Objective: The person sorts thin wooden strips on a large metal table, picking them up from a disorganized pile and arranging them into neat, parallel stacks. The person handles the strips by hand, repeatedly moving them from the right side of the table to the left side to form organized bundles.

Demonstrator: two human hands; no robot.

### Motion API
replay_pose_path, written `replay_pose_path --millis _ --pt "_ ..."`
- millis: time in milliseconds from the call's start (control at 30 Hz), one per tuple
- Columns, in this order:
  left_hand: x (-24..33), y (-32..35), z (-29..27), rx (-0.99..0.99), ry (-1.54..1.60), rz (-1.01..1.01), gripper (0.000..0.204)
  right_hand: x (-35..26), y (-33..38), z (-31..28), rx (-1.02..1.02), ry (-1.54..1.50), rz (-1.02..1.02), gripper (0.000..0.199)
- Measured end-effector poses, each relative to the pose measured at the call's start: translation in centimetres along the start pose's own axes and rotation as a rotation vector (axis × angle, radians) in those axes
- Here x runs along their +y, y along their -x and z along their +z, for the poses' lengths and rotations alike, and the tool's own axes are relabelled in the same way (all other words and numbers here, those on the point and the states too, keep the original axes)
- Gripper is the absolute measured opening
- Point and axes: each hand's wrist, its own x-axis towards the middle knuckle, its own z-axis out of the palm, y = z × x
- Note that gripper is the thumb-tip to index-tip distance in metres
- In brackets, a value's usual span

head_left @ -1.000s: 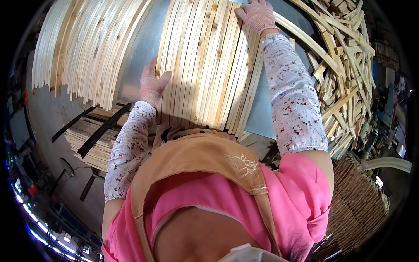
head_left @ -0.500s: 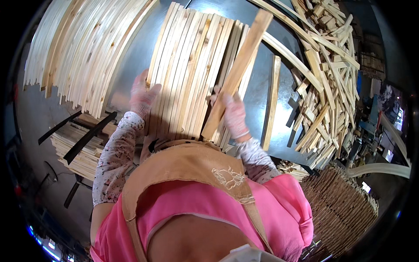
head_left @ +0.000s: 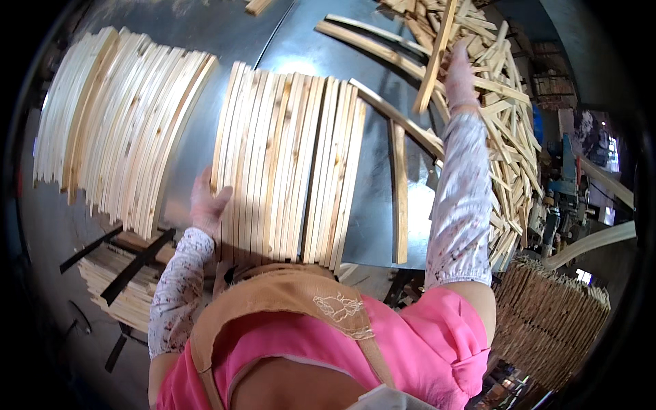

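Observation:
My left hand (head_left: 209, 203) lies against the left side of a row of pale wooden strips (head_left: 273, 164), thumb apart from the fingers. These strips stand close together side by side on the metal table, with a dark gap toward the right of the row. My right arm reaches far out to the right. At its end, my right hand (head_left: 460, 78) has its fingers stretched over a heap of wood offcuts (head_left: 509, 137). A brownish wooden strip (head_left: 436, 58) is just left of those fingers; whether they touch it I cannot tell.
A second, wider row of strips (head_left: 130, 116) sits at the left. One loose strip (head_left: 399, 191) lies on the metal table (head_left: 372, 225) between row and heap. More stacked wood (head_left: 550, 321) stands at lower right. Dark bars (head_left: 140, 266) jut out at lower left.
My right hand has swept from the row up and right to the offcut heap, the brownish strip travelling with it. My left hand stays at the row's left side. The view has shifted.

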Motion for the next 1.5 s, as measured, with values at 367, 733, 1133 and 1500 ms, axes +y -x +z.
replay_pose_path --millis 367,733,1133,1500 --pt "-0.5 -1.2 0.2 -0.035 0.02 0.071 0.071 19.5 21.4 5.0 -0.508 0.995 -0.095 0.085" --pt "1.2 -3.7 -1.3 -0.167 0.332 -0.019 0.077 21.6 25.8 10.5 -0.334 -0.052 0.2 0.085" --pt "2.0 -7.0 -4.9 -0.429 0.372 -0.085 0.111 26.6 25.3 11.7 -0.327 -0.152 0.081 0.077" --pt "-2.2 -18.0 -27.3 -0.342 0.346 0.286 0.107 5.9 29.5 30.6 -0.402 -0.384 -0.008 0.068"
